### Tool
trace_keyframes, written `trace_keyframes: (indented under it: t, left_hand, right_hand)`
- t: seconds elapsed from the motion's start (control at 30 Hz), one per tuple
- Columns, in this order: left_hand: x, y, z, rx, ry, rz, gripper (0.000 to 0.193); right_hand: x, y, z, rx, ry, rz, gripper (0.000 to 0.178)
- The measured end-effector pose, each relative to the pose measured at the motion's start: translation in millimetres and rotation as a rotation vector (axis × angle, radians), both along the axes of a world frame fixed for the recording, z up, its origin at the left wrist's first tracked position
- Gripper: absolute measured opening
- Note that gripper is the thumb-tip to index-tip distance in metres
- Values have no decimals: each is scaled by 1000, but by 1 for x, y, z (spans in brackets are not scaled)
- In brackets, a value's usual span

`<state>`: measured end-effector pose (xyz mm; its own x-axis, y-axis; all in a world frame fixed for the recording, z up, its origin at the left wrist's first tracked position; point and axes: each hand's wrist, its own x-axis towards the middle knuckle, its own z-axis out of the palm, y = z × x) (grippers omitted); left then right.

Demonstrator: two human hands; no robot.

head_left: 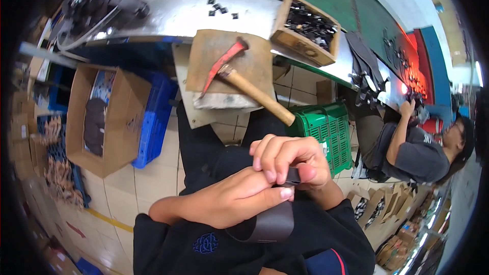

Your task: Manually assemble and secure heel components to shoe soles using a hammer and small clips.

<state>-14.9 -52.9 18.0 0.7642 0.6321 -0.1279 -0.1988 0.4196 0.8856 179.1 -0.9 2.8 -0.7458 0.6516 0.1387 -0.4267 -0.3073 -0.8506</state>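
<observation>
Close to my body, both hands meet on a wide dark strap. My left hand is closed on it, with its thumb lying along the top and the strap's curved band hanging below. My right hand pinches a small dark end piece between thumb and curled fingers; whether this is a buckle or the strap's own end, I cannot tell. Beyond my hands, a hammer with a red head and wooden handle rests on a worn brown pad, its handle pointing toward me.
Several small black square pieces lie on the metal bench. A wooden box of black parts stands right of them. A green crate, a cardboard box and a blue crate flank me. At right, a person works.
</observation>
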Motion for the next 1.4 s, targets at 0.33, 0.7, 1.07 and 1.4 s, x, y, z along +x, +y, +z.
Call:
trace_keyframes:
  t: [0.33, 0.7, 1.07, 1.4]
  left_hand:
    - [41, 40, 9, -326, 310, 231, 25]
    - [71, 92, -24, -236, 440, 186, 27]
    - [-301, 323, -14, 772, 782, 1882, 48]
    - [-374, 335, -66, 1010, 2286, 1515, 94]
  right_hand:
    - [45, 6, -22, 131, -296, -319, 32]
    - [98, 34, -41, -100, -339, -367, 28]
    - [373, 103, -161, 366, -1345, -1873, 49]
    - [379, 141, -59, 936, -1574, -1945, 32]
